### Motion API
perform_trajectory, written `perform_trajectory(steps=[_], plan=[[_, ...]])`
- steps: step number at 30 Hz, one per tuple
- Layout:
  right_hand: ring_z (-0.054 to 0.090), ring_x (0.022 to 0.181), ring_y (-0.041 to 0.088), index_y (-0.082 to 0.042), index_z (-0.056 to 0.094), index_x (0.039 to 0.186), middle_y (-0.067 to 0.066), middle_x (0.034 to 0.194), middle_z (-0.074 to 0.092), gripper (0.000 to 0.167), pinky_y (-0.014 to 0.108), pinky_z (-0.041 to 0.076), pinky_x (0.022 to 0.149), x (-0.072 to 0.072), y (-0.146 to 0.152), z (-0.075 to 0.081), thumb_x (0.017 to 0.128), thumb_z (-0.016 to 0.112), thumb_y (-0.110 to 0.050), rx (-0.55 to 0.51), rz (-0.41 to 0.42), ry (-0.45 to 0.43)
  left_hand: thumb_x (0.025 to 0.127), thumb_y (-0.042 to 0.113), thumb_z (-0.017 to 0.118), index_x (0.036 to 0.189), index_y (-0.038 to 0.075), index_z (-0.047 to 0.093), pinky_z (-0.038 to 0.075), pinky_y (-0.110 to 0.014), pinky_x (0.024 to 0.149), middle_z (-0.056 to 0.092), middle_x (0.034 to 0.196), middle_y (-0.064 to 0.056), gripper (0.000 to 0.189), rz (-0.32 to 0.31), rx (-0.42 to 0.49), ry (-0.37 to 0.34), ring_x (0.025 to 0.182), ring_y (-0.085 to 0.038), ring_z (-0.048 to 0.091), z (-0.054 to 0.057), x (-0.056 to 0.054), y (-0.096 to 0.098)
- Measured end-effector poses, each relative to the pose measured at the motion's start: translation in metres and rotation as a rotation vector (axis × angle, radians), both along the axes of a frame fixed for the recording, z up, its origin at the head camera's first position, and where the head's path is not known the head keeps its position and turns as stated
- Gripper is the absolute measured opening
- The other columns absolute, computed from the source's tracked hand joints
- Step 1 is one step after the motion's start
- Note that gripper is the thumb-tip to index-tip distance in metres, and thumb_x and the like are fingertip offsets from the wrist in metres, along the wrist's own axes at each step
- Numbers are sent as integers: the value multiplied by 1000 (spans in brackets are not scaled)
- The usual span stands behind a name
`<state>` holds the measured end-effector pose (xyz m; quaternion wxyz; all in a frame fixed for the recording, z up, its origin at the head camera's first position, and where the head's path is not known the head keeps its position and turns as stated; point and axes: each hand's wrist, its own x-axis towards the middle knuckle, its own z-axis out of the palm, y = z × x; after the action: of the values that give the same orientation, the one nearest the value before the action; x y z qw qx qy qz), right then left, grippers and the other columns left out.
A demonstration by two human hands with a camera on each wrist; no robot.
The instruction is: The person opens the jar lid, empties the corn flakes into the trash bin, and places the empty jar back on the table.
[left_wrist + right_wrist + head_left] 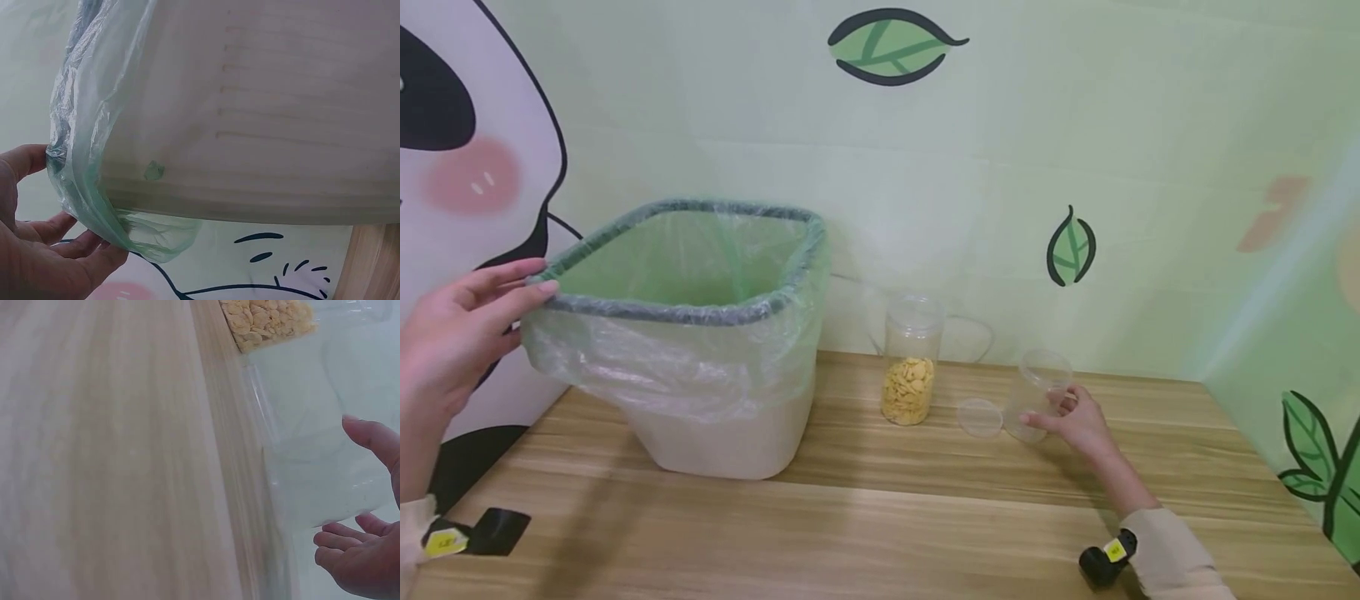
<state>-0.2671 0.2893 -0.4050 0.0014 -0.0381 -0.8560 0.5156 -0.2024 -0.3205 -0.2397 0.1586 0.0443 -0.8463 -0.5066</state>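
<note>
On the left stands a white trash bin [722, 442] lined with a translucent green bag [700, 358]. My left hand [463, 333] holds the dark rim at the bin's near left corner, with the bag folded over it. The left wrist view shows the thumb and fingers of this hand [56, 250] on either side of the bag's edge. To the right, my right hand [1082, 425] grips a clear plastic jar [1026, 400] with no lid on, thumb on one side and fingers on the other. No contents show inside this jar [312, 481].
A capped clear jar [908, 387], partly filled with yellow flakes, stands between the bin and the gripped jar. Beside the gripped jar is a clear round lid [980, 417]. Behind the wooden table [850, 533] rises a wall [1000, 125] printed with leaves and a panda.
</note>
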Motion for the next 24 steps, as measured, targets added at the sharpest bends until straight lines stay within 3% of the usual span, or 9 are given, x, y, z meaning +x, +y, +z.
perform_trajectory(steps=[2, 4, 7, 11, 15, 19, 24], plan=[[25, 130, 44, 4, 16, 139, 31, 141, 26, 106, 53, 29, 101, -4, 5, -5, 67, 79, -41, -5, -2, 4, 88, 45, 50, 142, 17, 31, 45, -19, 87, 42, 103, 18, 64, 6, -12, -6, 80, 8, 50, 1, 3, 4], [26, 130, 42, 3, 15, 140, 30, 141, 26, 108, 53, 30, 101, -6, 9, -8, 66, 79, -43, -17, -2, 11, 89, 46, 47, 143, 16, 29, 34, -34, 100, 40, 103, 20, 65, 12, -17, -13, 83, 7, 48, 3, 6, 9], [28, 129, 43, 3, 16, 140, 31, 140, 28, 108, 54, 31, 100, -7, 14, -10, 65, 79, -43, -31, 10, 35, 89, 47, 46, 144, 17, 27, 21, -52, 103, 39, 102, 21, 65, 22, -3, -17, 84, 6, 45, 5, 10, 13], [26, 129, 44, 3, 15, 140, 31, 140, 28, 106, 54, 30, 100, -7, 19, -12, 67, 79, -39, -48, 28, 57, 89, 47, 47, 144, 21, 26, 21, -49, 105, 42, 120, 5, 64, 43, -18, -18, 86, 7, 44, 4, 13, 14], [23, 131, 42, 0, 13, 142, 28, 141, 27, 108, 55, 26, 102, -6, 24, -15, 66, 80, -39, -61, 19, 63, 90, 46, 46, 145, 24, 23, 19, -46, 107, 23, 147, -11, 64, 62, -50, -18, 108, -5, 42, 1, 15, 15], [23, 132, 41, -1, 13, 143, 28, 142, 26, 108, 54, 26, 103, -1, 26, -10, 67, 79, -38, -66, 12, 74, 91, 45, 45, 145, 25, 22, 10, -53, 108, 18, 150, -14, 62, 75, -61, 0, 129, -18, 25, 1, 20, 18], [24, 132, 39, -3, 14, 143, 27, 142, 26, 97, 44, 29, 104, 11, 16, 9, 73, 76, -29, -74, -12, 85, 93, 37, 47, 145, 21, 23, 7, -44, 111, 20, 150, -8, 60, 71, -77, 70, 132, -11, 22, 1, 27, 22]])
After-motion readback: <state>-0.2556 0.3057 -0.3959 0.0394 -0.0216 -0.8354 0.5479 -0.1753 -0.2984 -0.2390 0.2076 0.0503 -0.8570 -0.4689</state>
